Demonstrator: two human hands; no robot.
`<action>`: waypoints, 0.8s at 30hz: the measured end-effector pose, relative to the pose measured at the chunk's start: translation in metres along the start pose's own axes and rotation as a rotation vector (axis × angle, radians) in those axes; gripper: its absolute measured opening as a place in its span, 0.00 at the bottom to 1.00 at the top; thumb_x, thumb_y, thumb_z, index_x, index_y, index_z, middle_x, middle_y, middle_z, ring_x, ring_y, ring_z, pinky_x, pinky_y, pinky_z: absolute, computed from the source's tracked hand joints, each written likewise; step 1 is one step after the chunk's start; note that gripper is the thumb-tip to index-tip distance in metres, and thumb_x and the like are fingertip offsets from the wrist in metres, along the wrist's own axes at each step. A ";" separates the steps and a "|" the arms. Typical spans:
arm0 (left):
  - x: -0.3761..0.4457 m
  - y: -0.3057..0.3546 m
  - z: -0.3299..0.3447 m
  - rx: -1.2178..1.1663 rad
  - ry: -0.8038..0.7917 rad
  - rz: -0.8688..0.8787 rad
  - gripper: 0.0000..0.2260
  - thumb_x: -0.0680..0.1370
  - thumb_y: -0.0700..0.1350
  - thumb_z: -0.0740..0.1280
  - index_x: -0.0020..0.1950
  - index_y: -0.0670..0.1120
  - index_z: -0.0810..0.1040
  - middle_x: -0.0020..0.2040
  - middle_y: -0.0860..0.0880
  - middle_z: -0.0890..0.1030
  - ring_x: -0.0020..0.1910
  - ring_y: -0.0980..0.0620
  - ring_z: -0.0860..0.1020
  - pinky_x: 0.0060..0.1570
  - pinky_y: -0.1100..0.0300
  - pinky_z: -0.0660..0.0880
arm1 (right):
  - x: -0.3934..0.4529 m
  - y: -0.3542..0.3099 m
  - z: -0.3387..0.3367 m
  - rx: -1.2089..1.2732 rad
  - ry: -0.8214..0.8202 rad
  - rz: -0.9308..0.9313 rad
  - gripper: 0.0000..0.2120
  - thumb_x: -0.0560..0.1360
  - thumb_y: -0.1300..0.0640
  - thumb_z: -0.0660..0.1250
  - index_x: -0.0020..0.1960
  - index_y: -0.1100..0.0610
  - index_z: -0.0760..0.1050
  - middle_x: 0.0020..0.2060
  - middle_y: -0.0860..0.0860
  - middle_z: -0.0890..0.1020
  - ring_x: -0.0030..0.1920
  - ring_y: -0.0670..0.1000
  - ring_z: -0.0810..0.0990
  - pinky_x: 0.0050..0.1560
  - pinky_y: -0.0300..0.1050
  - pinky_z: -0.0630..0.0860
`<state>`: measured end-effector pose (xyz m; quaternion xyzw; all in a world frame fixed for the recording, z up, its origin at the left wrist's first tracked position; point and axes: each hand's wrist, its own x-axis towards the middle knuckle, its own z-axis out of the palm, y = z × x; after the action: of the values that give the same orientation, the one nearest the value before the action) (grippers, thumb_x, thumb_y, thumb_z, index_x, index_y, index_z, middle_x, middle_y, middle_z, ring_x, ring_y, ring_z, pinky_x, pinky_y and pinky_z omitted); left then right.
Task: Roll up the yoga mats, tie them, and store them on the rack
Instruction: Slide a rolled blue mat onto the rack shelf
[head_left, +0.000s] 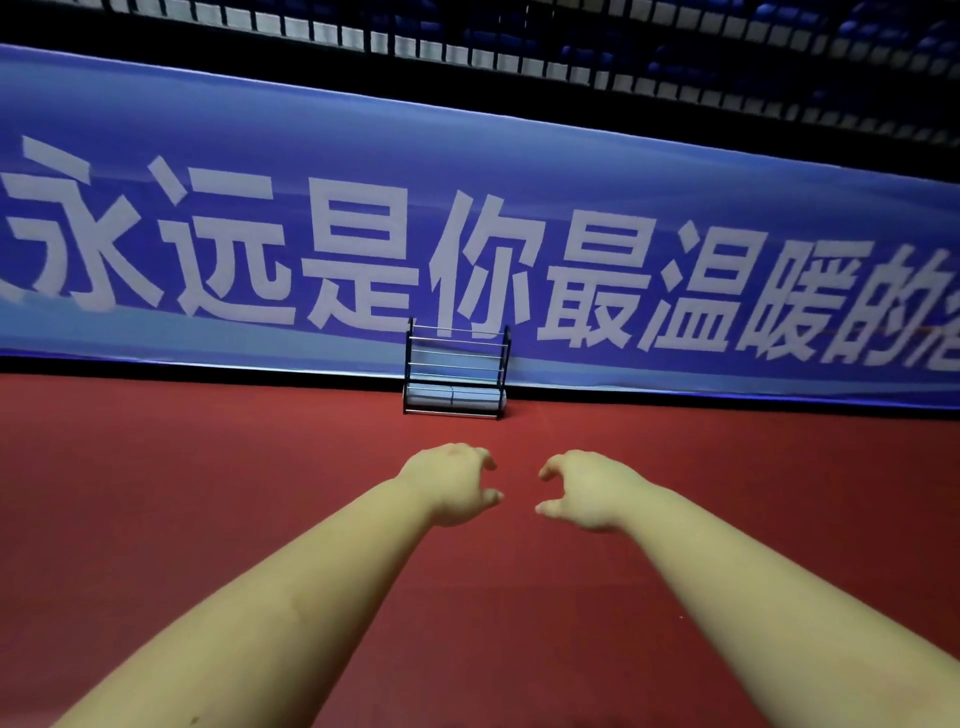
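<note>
Counting first, we record two bare forearms, two hands, one rack and one rolled mat. We see the left hand (453, 480) and the right hand (586, 488) stretched forward side by side above the floor, apart from one another with a narrow gap between their fingertips. Both hang with fingers loosely curled inward toward each other; neither grasps anything, and neither touches any object.

We find the rack (456, 370) standing upright on the floor beyond the hands, well apart from them, set against the foot of the banner. It has dark side frames and several thin metal rails running across in tiers. We note one pale rolled yoga mat (453, 401) lying crosswise on the lowest tier; a faint band or seam shows near its middle, but we cannot tell whether it is a tie. The upper tiers hold only their rails.

Turning to the surface, we record a red floor (208, 493), smooth and matte, filling the lower half of the view. Along its far edge runs a long blue banner (519, 171) bearing large white characters, tilted in the wide-angle view. Above the banner we see a dark railing (467, 49) with pale panels, and behind it rows of dim blue seats (597, 54), blurred in low light.
</note>
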<state>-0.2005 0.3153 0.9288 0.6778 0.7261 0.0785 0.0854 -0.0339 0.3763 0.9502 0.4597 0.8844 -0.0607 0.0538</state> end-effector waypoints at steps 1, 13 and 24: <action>-0.004 0.002 0.000 0.003 0.000 -0.007 0.22 0.78 0.57 0.62 0.70 0.51 0.68 0.68 0.48 0.72 0.67 0.48 0.70 0.64 0.54 0.68 | -0.005 0.001 0.002 0.003 -0.006 -0.001 0.24 0.75 0.45 0.65 0.68 0.50 0.69 0.64 0.50 0.74 0.63 0.52 0.73 0.62 0.43 0.68; -0.068 0.127 0.049 0.062 -0.019 -0.154 0.22 0.78 0.57 0.62 0.70 0.51 0.68 0.68 0.48 0.71 0.67 0.48 0.69 0.64 0.55 0.67 | -0.112 0.105 0.043 0.030 -0.038 -0.059 0.24 0.75 0.44 0.65 0.68 0.51 0.69 0.64 0.51 0.73 0.64 0.53 0.72 0.62 0.44 0.69; -0.133 0.218 0.072 0.072 -0.020 -0.107 0.22 0.78 0.57 0.62 0.70 0.51 0.68 0.69 0.48 0.71 0.67 0.48 0.69 0.65 0.55 0.66 | -0.217 0.142 0.060 0.071 -0.023 -0.041 0.24 0.74 0.44 0.66 0.68 0.50 0.69 0.64 0.50 0.73 0.64 0.52 0.72 0.62 0.44 0.69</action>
<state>0.0362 0.1976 0.9107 0.6416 0.7626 0.0409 0.0723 0.2090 0.2727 0.9152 0.4424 0.8902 -0.0985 0.0466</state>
